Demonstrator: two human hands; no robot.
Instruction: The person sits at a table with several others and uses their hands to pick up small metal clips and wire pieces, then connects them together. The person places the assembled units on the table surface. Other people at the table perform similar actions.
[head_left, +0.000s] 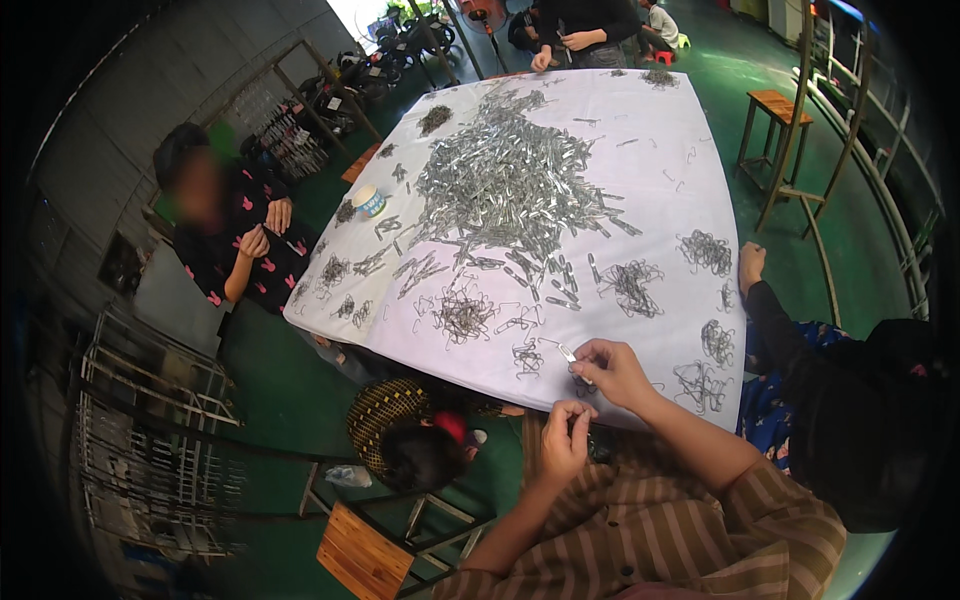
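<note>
My right hand [612, 372] is closed in a pinch over the near edge of the white-covered table [400, 335]. It grips a small flat silver metal piece [568, 354], from whose far end a thin bent wire sticks out. My left hand [567, 440] is just below and nearer to me, its fingertips pressed together; whatever they may hold is too small to make out. Beside the right hand lie a little bunch of wire hooks [527, 358] and a larger tangle of wire hooks [465, 314]. A broad heap of flat silver metal pieces [505, 170] covers the table's middle.
More wire tangles [700, 385] lie along the right edge. A small tub [369, 200] stands left of the heap. Co-workers sit at left [250, 220], right [850, 400] and far side [585, 25]; another person [405, 430] is low beside the near edge. A wooden stool [365, 550] stands lower left.
</note>
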